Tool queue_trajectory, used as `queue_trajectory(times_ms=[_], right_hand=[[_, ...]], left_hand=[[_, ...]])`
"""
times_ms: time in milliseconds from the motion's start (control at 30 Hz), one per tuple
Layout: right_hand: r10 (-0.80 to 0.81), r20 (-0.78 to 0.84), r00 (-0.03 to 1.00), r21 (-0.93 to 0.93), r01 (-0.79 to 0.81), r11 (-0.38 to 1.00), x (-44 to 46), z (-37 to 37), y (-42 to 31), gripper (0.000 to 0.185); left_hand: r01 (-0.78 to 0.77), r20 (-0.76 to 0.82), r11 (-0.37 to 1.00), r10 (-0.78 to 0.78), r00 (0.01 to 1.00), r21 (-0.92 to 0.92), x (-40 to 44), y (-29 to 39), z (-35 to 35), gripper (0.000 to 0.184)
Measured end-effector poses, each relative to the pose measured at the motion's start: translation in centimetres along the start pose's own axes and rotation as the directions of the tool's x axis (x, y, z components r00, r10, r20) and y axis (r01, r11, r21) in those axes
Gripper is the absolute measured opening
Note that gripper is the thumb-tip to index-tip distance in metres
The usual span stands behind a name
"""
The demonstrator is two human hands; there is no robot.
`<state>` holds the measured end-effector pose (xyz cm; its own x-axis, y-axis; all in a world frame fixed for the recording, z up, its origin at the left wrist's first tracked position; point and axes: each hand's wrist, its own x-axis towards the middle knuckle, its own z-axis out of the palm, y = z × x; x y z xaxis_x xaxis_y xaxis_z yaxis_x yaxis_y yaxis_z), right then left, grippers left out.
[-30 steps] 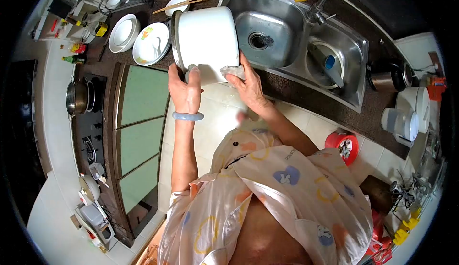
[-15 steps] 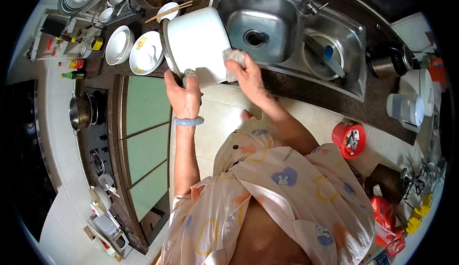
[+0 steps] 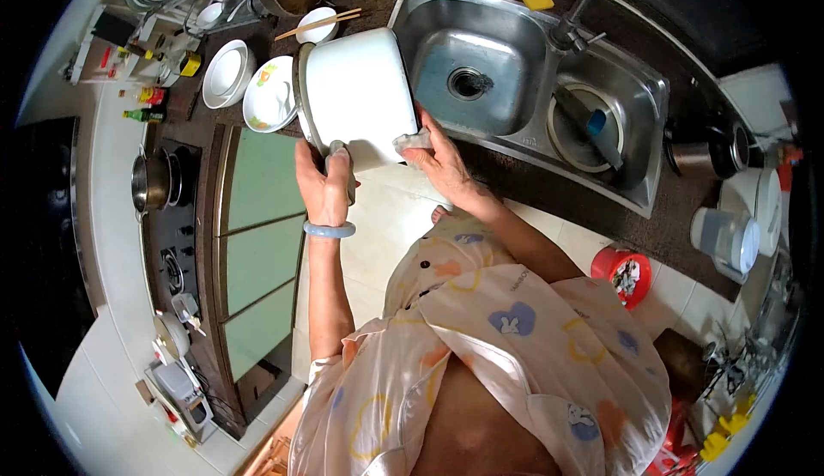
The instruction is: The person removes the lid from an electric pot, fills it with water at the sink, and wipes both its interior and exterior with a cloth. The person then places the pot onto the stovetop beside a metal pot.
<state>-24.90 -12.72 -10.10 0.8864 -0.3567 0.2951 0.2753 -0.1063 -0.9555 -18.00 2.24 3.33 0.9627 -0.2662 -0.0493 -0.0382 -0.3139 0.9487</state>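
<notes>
A white pot [image 3: 356, 90] with a dark rim is tipped on its side, its rim facing left and its base to the right. My left hand [image 3: 326, 186], with a pale bangle on the wrist, grips the pot near the rim at its lower left. A greyish cloth [image 3: 414, 140] is pinched in my right hand [image 3: 445, 167] and pressed against the lower right edge of the pot's base. The pot's inside is hidden from view.
A double-basin steel sink [image 3: 481, 128] lies right of the pot; its right basin holds a round pan [image 3: 562, 137] and a knife-like blade. White bowls [image 3: 227, 77], a floral bowl [image 3: 268, 103] and chopsticks [image 3: 318, 24] sit left. A red bin [image 3: 611, 263] stands on the floor.
My right hand with the cloth has slid down a little along the pot's base edge. The camera view has shifted slightly. My left hand keeps its hold on the pot.
</notes>
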Motion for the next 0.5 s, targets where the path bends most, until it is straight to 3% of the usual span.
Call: queue_trajectory(times_ms=[100, 200, 267, 333, 400, 433, 500], right_hand=[[0.170, 0.019, 0.985, 0.028, -0.170, 0.985, 1.6, -0.8, -1.2, 0.063], [0.143, 0.042, 0.989, 0.138, -0.148, 0.979, 7.3, -2.4, -2.5, 0.060], [0.236, 0.158, 0.959, 0.076, -0.250, 0.965, 11.4, -4.1, -4.4, 0.059], [0.155, 0.184, 0.971, 0.040, -0.164, 0.986, 12.5, -4.1, -3.0, 0.063], [-0.111, 0.037, 0.993, -0.142, 0.115, 0.983, 11.6, -3.3, -2.4, 0.072], [-0.113, 0.124, 0.986, -0.159, 0.133, 0.978, 10.4, -3.6, -4.0, 0.081], [-0.166, 0.140, 0.976, -0.286, 0.200, 0.937, 8.2, -2.3, -5.0, 0.089]], left_hand=[[0.011, -0.010, 1.000, -0.010, 1.000, 0.015, -0.1, 0.4, 0.2, 0.028], [0.034, 0.001, 0.999, -0.034, 0.999, -0.001, -0.1, 0.0, 0.6, 0.029], [0.008, 0.016, 1.000, -0.008, 1.000, 0.010, -0.3, -0.7, 0.5, 0.029], [0.012, 0.004, 1.000, -0.012, 1.000, 0.000, -0.4, -0.8, 0.6, 0.030], [0.022, -0.024, 1.000, -0.023, 0.999, -0.020, -0.3, -0.9, 0.5, 0.030], [0.024, -0.034, 0.999, -0.026, 0.999, -0.047, -0.3, -1.1, 0.5, 0.023], [0.009, -0.044, 0.999, -0.011, 0.999, -0.049, -0.2, -1.4, 0.2, 0.019]])
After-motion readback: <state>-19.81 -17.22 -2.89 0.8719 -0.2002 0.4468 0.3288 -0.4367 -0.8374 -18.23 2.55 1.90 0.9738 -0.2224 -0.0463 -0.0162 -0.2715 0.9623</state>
